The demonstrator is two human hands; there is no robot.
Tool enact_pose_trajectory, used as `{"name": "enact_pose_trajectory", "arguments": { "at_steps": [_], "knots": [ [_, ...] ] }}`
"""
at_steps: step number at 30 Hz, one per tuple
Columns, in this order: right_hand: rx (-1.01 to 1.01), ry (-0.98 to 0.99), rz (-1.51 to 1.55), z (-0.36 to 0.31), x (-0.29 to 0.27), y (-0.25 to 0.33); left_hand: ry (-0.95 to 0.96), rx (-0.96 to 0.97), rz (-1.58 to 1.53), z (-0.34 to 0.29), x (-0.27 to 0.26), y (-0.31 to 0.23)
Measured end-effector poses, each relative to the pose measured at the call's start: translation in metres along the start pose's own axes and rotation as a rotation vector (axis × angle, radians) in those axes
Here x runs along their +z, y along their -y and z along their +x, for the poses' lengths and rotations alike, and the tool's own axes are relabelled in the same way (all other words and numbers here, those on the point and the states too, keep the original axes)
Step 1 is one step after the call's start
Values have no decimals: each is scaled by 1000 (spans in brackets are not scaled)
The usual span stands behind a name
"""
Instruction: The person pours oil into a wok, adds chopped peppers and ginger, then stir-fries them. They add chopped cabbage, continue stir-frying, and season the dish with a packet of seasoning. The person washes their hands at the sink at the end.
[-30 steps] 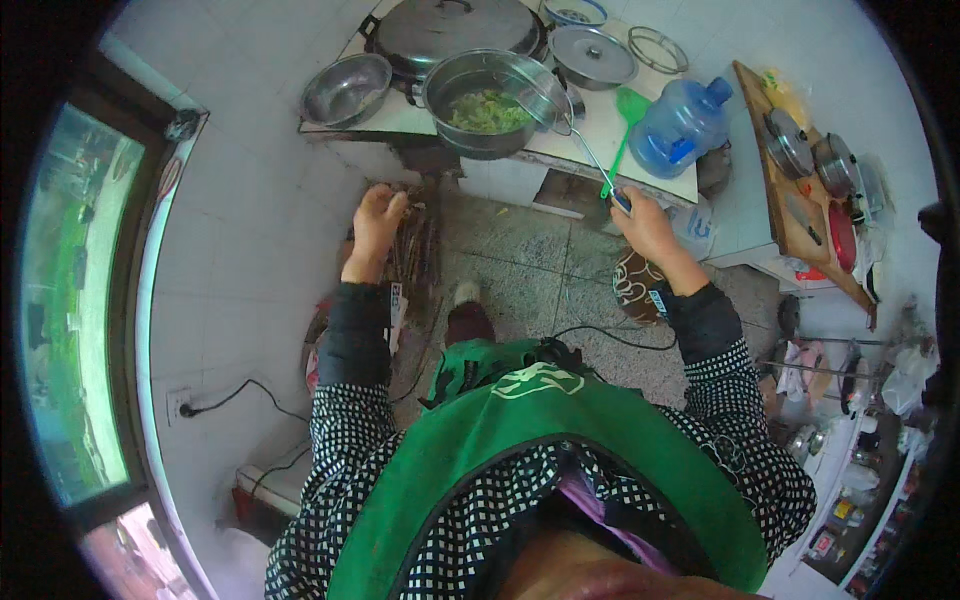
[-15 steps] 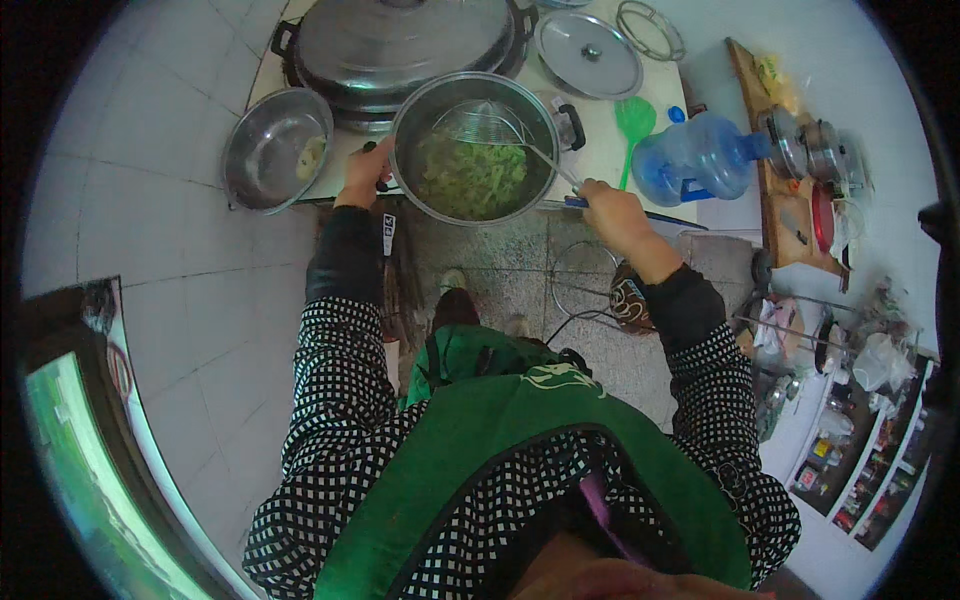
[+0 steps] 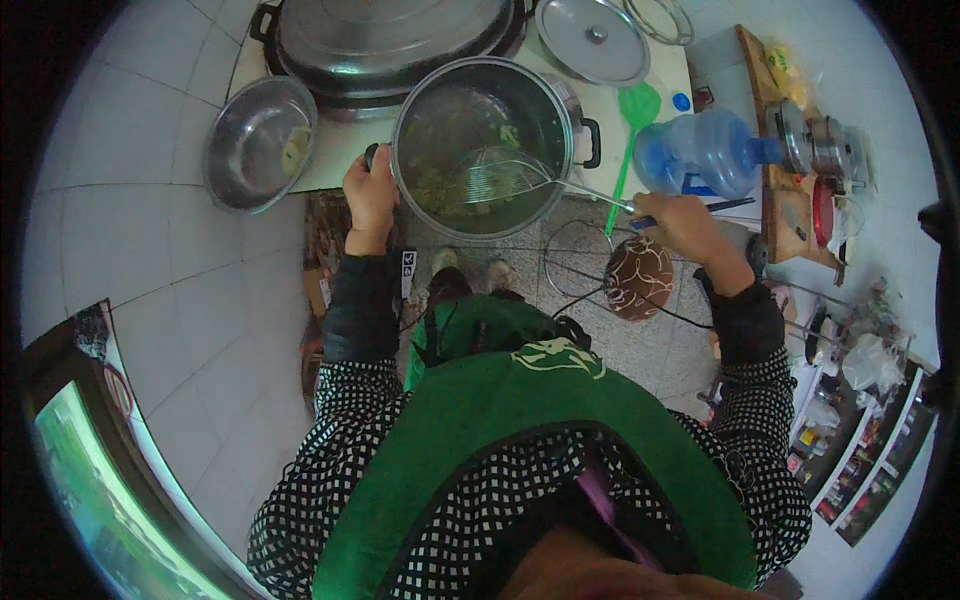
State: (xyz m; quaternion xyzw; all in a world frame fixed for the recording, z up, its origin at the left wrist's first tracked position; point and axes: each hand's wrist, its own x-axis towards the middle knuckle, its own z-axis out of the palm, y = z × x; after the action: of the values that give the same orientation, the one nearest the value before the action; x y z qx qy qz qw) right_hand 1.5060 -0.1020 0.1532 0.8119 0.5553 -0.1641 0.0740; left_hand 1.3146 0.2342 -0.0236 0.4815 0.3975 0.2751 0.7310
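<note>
A deep steel pot (image 3: 545, 110) is at the front edge of the counter, its mouth tipped toward me. My left hand (image 3: 370, 200) is closed round the black handle on its left side. Inside are green chopped vegetables (image 3: 430, 188) in liquid, lying mostly along the near side. My right hand (image 3: 685, 225) grips the handle of a wire skimmer (image 3: 505, 176), whose head lies low inside the pot over the greens. Close to the left hand, a steel basin (image 3: 245, 140) holds a small pale yellowish lump (image 3: 297, 150).
Behind the pot stands a large lidded pan (image 3: 400, 45). To its right are a steel lid (image 3: 592, 40), a green plastic strainer (image 3: 638, 105) and a blue water jug (image 3: 705, 152) on its side. A patterned brown round stool (image 3: 640, 278) stands on the floor below.
The skimmer head has come from the far side of the pot to the near side. My right hand has shifted right. The pot's far inner wall now shows more, with fewer greens visible.
</note>
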Motion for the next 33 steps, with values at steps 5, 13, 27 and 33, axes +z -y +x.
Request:
{"name": "enact_pose_trajectory", "arguments": {
  "at_steps": [5, 13, 27, 33],
  "knots": [
    [74, -142, -71, 10, 11, -8, 2, 301, 273, -12, 3, -9],
    [51, -245, -291, 40, 23, -16, -73, 395, 484, -30, 12, -26],
    [321, -276, -3, 33, 134, 38, -148, 318, 51, -103, 106, 0],
    [333, -124, 228, 15, 168, 38, -127, 310, -5, -111, 114, 7]
  ]
}}
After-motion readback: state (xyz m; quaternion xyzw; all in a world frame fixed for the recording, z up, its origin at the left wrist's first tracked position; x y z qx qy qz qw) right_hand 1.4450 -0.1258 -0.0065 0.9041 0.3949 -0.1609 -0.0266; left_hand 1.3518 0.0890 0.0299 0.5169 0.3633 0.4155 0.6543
